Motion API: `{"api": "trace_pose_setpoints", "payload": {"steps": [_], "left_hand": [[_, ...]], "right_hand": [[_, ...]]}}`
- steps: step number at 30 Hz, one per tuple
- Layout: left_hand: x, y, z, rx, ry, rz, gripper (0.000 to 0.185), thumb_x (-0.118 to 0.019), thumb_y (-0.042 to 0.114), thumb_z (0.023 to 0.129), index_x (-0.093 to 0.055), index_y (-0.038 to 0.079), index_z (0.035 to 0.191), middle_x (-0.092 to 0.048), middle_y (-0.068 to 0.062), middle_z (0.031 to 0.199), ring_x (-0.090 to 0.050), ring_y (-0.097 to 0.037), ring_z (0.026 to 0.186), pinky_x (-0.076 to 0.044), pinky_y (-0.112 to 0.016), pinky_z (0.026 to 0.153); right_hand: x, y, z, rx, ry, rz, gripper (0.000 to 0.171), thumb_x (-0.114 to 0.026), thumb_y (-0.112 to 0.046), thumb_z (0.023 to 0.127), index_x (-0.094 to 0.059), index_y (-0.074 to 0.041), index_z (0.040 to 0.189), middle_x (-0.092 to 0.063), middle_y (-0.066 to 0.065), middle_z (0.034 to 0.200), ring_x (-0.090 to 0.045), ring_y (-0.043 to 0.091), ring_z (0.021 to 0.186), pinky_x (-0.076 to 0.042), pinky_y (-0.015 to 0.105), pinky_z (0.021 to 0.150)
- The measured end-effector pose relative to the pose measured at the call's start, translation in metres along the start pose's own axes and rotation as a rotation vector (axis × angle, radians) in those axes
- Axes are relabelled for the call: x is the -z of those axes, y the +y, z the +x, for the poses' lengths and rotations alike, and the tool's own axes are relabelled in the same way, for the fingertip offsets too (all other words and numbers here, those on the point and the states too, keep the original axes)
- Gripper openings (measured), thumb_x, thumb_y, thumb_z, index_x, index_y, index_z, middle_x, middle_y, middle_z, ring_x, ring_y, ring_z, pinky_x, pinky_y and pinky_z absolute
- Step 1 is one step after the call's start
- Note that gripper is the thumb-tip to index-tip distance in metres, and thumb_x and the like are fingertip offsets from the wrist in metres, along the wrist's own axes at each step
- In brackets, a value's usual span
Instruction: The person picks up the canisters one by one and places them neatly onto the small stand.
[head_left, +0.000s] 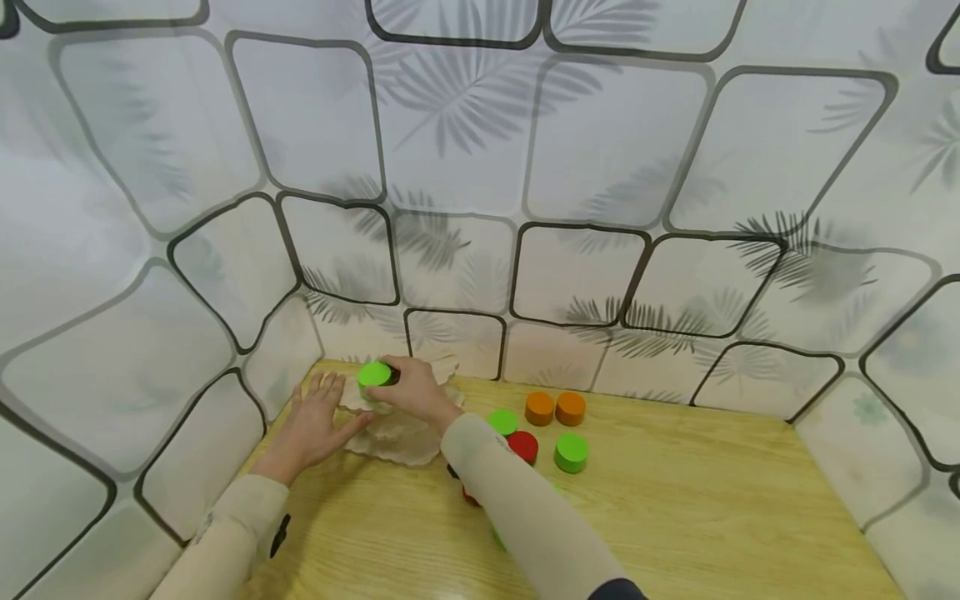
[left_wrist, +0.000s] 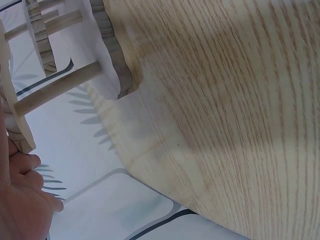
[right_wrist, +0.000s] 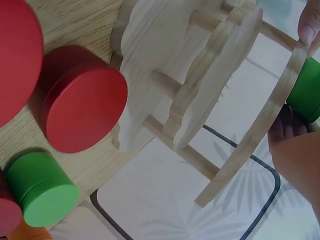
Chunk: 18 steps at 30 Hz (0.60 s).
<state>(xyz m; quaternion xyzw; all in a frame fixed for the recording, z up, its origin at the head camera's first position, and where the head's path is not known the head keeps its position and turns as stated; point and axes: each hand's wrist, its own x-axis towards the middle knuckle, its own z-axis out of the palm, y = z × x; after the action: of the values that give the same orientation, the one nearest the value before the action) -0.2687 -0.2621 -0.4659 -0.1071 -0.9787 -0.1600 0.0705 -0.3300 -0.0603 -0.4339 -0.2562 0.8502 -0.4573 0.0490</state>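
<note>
Over at the far left corner of the desk (head_left: 675, 517), the person's left hand (head_left: 315, 417) is lying flat with its fingers (head_left: 324, 388) spread and straight, pressing against the left side of a tiered wooden stand (head_left: 397, 433). The stand is sitting right up against the patterned wall (head_left: 465, 167), its scalloped layers joined by thin dowels, as the right wrist view is showing plainly.

Just right of that, the right hand (head_left: 416, 390) is reaching across from the near side, its fingers curling round a green cylinder (head_left: 373, 375) and holding it on the top tier of the stand. In the right wrist view that cylinder is pressing against the edge of the upper tier.

Further right, beyond the beige sleeve (head_left: 525, 508), loose cylinders are standing in a cluster on the desk: a green one (head_left: 502, 422) beside the sleeve, a red one (head_left: 522, 447) just in front of it, a pair of orange ones (head_left: 555, 408) touching each other farther back, and another green one (head_left: 572, 452) to the right of the red. One more red piece (head_left: 469, 497) is peeking out from under the forearm, mostly hidden.
</note>
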Motion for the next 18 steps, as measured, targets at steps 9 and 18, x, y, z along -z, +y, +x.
{"api": "trace_pose_setpoints", "payload": {"steps": [9,18], "left_hand": [[-0.001,-0.001,-0.001,-0.009,0.012,0.013,0.095,-0.058,0.058,0.104,-0.032,-0.016,0.158,-0.030,-0.039,0.164,-0.019,-0.060,0.155,-0.017,-0.082,0.119],[0.000,-0.001,-0.001,-0.004,0.010,0.018,0.095,-0.056,0.059,0.104,-0.031,-0.015,0.158,-0.029,-0.037,0.165,-0.018,-0.058,0.156,-0.017,-0.081,0.120]], "right_hand": [[-0.007,-0.005,0.002,-0.022,0.011,-0.016,0.059,-0.078,-0.029,0.096,-0.061,-0.006,0.147,-0.072,0.010,0.133,-0.070,0.015,0.104,-0.058,0.021,0.083],[-0.009,-0.012,0.002,-0.030,0.002,0.003,0.062,-0.079,-0.030,0.096,-0.059,-0.007,0.150,-0.071,0.010,0.135,-0.070,0.014,0.104,-0.058,0.021,0.084]]}}
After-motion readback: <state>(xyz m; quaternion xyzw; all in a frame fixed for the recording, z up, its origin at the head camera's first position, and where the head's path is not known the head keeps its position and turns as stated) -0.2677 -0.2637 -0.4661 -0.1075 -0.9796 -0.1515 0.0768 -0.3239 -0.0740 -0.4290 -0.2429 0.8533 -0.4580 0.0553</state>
